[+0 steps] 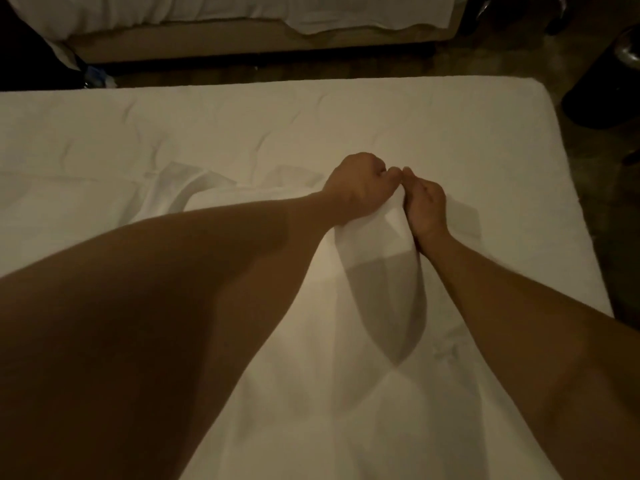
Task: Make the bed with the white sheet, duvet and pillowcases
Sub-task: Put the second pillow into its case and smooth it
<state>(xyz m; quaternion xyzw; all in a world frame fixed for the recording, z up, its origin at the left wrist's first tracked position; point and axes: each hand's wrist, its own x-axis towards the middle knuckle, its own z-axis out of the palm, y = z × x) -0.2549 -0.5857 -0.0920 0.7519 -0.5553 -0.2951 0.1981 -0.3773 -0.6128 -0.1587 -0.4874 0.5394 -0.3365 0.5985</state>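
A: What are the fingers doing?

B: Both hands meet over the bed. The left hand (pixel 356 183) is curled into a fist round a bunched ridge of the white sheet (pixel 377 258), and the right hand (pixel 427 206) pinches the same ridge, thumb tips almost touching.

A: Where does the sheet lie from there?

B: It rises to a peak between the fingers, then falls toward the person in a smooth, soft tent with one shaded fold under the palms. To the left of the fingers it trails off in crumpled folds.

A: And beneath?

B: The mattress (pixel 311 116), pale and quilted with shallow dimples, stretching beyond the fingertips to a rounded corner.

A: Anything that holds something?

B: Far beyond the fingers a second bed (pixel 242 39) carries white linen that hangs over its tan base. It is cut off at the top edge.

A: Hard to read?

B: The light is dim, and the dark shapes at the right edge I cannot identify.
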